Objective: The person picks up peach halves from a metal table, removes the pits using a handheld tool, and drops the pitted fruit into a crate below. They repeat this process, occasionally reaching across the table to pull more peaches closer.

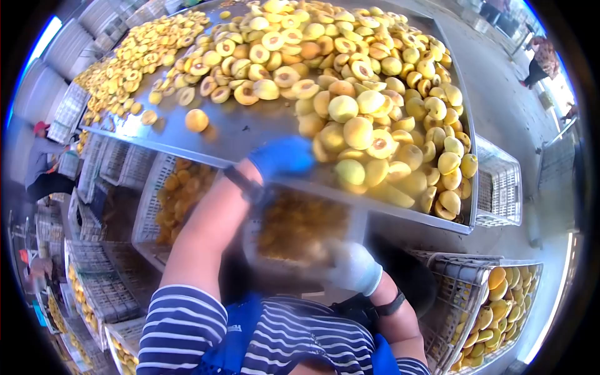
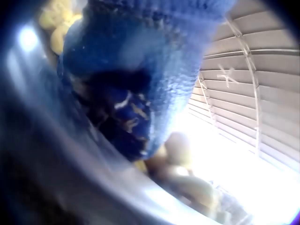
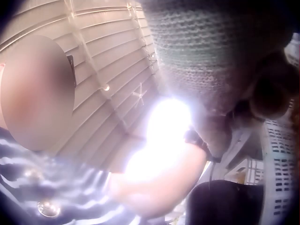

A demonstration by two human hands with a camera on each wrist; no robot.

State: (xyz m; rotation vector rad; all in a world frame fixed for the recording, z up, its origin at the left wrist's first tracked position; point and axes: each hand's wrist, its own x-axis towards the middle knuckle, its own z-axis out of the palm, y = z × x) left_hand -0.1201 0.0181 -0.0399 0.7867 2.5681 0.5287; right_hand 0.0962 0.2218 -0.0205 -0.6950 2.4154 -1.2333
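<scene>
Halved yellow peaches [image 1: 359, 132] lie heaped on a metal table [image 1: 244, 134]. My left hand [image 1: 281, 157], in a blue glove, is at the table's front edge, beside the heap. In the left wrist view the stained glove [image 2: 131, 89] hangs over the metal rim [image 2: 117, 173], with blurred fruit [image 2: 187, 187] near its lower end. My right hand [image 1: 356, 269], in a pale knitted glove, is over the near side of a crate [image 1: 250, 240] of blurred fruit. A dark roundish thing [image 3: 272, 96] shows at the right glove [image 3: 197, 61]; I cannot tell whether it is held.
A white crate [image 1: 150, 215] of peaches stands left of the middle one. Another full crate [image 1: 459, 294] is at my right, and one [image 1: 500, 184] stands beyond the table's right edge. Stacked crates [image 1: 103, 262] line the left. Other people [image 1: 47, 156] are in the background.
</scene>
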